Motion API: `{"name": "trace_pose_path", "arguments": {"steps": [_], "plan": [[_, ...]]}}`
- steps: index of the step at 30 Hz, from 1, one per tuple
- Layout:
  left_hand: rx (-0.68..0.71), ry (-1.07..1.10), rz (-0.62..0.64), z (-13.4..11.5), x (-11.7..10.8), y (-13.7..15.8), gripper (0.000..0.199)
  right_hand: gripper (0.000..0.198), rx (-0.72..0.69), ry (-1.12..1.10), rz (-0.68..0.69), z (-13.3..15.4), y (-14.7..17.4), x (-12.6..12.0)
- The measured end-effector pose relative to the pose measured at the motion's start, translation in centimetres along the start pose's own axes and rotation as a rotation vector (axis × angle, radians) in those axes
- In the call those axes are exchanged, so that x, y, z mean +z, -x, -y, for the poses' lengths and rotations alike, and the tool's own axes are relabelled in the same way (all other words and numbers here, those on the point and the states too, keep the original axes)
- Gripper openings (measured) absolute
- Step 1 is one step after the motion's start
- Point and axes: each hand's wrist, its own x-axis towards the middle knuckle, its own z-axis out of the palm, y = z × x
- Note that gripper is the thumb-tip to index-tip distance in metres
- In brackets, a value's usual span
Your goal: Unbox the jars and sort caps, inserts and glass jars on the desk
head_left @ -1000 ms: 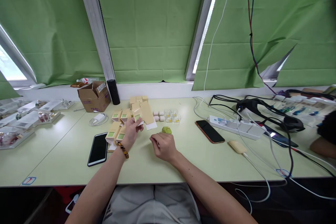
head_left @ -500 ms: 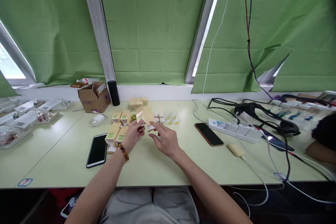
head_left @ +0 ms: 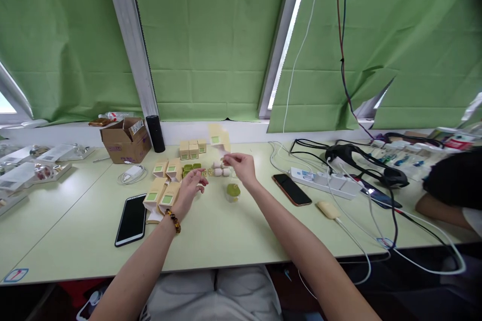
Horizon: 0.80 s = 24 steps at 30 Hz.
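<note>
My right hand (head_left: 241, 165) pinches the lower edge of a kraft paper carton (head_left: 219, 138) with a green label, raised above the table's far side. My left hand (head_left: 191, 189) has its fingers loosely bent and apart, with nothing visible in them. It hovers beside several standing kraft cartons (head_left: 153, 196) with green labels and white insides. Just beyond its fingertips are small green lids (head_left: 192, 167). Pinkish-white cylinders (head_left: 221, 169) stand between the hands. A small clear jar with a green lid (head_left: 233, 190) stands on the table below my right hand.
Closed small kraft boxes (head_left: 193, 149) stand at the back. A phone (head_left: 131, 219) lies at the left, another phone (head_left: 291, 189) at the right by a power strip (head_left: 324, 183) with tangled cables. A cardboard box (head_left: 126, 141) and black cylinder (head_left: 155, 133) stand back left. Another person's arm (head_left: 444, 209) rests far right.
My left hand has let go of the carton. My right hand now holds it and has lifted it up and away. The green-lidded jar now shows on the table.
</note>
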Motion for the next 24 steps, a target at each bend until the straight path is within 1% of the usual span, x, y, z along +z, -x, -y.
{"name": "trace_pose_path", "arguments": {"steps": [2, 3, 5, 8, 11, 15, 19, 24], "plan": [[0.003, -0.083, -0.009, 0.3, 0.1, -0.1, 0.053, 0.030, 0.073, 0.158, -0.136, -0.8, -3.2, -1.6], [0.003, -0.119, -0.007, 0.4, 0.1, -0.1, 0.052, 0.029, 0.099, 0.204, -0.172, -1.2, -4.7, -2.5], [0.008, -0.180, 0.009, 0.6, 0.3, -0.1, 0.049, 0.027, 0.140, 0.274, -0.226, -2.4, -7.3, -4.3], [0.020, -0.248, 0.043, 1.0, 0.4, -0.1, 0.044, 0.019, 0.213, 0.378, -0.253, -4.6, -9.6, -6.4], [0.008, -0.305, 0.065, 1.4, 0.4, -0.2, 0.041, 0.013, 0.269, 0.453, -0.224, -6.8, -10.6, -7.4], [-0.015, -0.366, 0.079, 1.8, 0.4, -0.2, 0.038, 0.013, 0.313, 0.512, -0.143, -8.7, -11.1, -7.7], [0.008, -0.387, 0.080, 1.9, 0.4, -0.1, 0.035, 0.019, 0.351, 0.543, -0.067, -9.3, -11.3, -7.6], [0.016, -0.400, 0.101, 2.1, 0.5, 0.0, 0.034, 0.021, 0.362, 0.563, -0.005, -9.0, -11.2, -7.4]]}}
